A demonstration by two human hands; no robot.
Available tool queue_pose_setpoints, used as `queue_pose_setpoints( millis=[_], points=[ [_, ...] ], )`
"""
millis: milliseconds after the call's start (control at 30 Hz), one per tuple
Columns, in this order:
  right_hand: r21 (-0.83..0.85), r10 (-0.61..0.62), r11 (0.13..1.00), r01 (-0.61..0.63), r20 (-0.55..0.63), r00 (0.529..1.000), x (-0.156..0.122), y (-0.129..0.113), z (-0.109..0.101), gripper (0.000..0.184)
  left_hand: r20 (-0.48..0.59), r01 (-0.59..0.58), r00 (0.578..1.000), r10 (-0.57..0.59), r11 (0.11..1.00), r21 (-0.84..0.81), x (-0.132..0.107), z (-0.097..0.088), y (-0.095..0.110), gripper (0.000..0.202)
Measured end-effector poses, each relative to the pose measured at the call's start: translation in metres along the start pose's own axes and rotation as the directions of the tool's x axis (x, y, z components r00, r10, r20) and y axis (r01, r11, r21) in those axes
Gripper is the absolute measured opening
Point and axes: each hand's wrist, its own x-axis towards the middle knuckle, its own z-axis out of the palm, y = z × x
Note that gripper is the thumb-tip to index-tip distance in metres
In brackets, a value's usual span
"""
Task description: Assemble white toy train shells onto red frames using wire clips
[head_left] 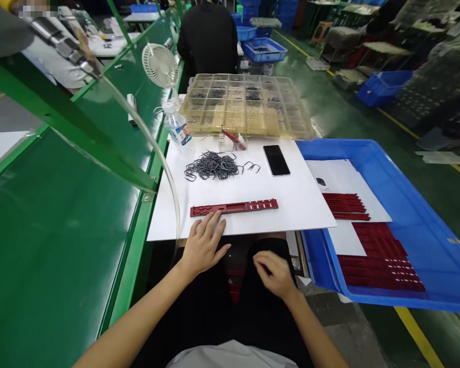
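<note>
Observing the left hand (pixel 203 244), we record its fingers spread and resting on the near edge of the white board (pixel 302 204), tips just beside the red slotted plastic strip (pixel 233 208) lying on that board. We find the right hand (pixel 274 273) just off the board's near edge, fingers pressed together, pinching nothing we can discern. Dark wire clips (pixel 210 166) lie heaped on the board beyond the strip.
</note>
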Motion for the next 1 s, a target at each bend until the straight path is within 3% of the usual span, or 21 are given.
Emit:
queue_pose_setpoints(
  millis=[100,167,233,300,333,400,533,667,767,867,1000],
  points=[
    [-0.07,-0.039,0.997,0.024,-0.221,0.974,0.059,0.028,-0.029,0.02,-0.059,0.021,0.998,-0.021,1.0,0.002,-0.004,0.007,-0.001,0.055],
    [-0.133,-0.015,0.991,-0.027,-0.31,0.951,0.101,0.05,-0.048,0.019,-0.084,0.049,0.995,-0.049,0.999,0.002,-0.005,0.01,0.0,0.054],
    [-0.129,0.056,0.988,-0.088,-0.228,0.972,0.134,0.066,-0.06,0.043,-0.095,0.065,0.993,-0.064,0.998,0.004,-0.006,0.011,0.001,0.052],
    [-0.1,0.128,0.986,-0.131,-0.036,0.991,0.152,0.075,-0.066,0.077,-0.081,0.072,0.994,-0.071,0.997,0.014,-0.006,0.01,0.002,0.05],
    [-0.098,0.154,0.984,-0.149,0.047,0.987,0.155,0.077,-0.066,0.088,-0.07,0.081,0.994,-0.079,0.997,0.018,-0.006,0.01,0.002,0.05],
    [-0.119,0.2,0.975,-0.186,0.121,0.972,0.154,0.076,-0.065,0.091,-0.054,0.103,0.993,-0.102,0.995,0.015,-0.006,0.009,0.002,0.051],
    [-0.123,0.235,0.967,-0.222,0.112,0.965,0.148,0.068,-0.062,0.067,-0.036,0.112,0.993,-0.112,0.994,-0.018,-0.005,0.009,0.002,0.053],
    [-0.138,0.189,0.976,-0.171,0.132,0.973,0.153,0.065,-0.063,0.041,-0.016,0.099,0.995,-0.1,0.995,-0.023,-0.004,0.009,0.002,0.05],
    [-0.125,0.143,0.984,-0.126,0.136,0.98,0.155,0.066,-0.063,0.028,-0.065,0.104,0.992,-0.107,0.994,-0.044,-0.003,0.006,0.0,0.046],
    [-0.126,0.124,0.986,-0.108,0.126,0.984,0.154,0.069,-0.062,0.033,-0.105,0.133,0.985,-0.139,0.989,-0.062,-0.003,0.004,-0.004,0.049],
    [-0.237,0.034,0.971,-0.024,0.037,0.999,0.149,0.061,-0.056,0.041,-0.066,0.145,0.987,-0.147,0.989,-0.034,-0.003,0.005,-0.009,0.051]
  ],
)
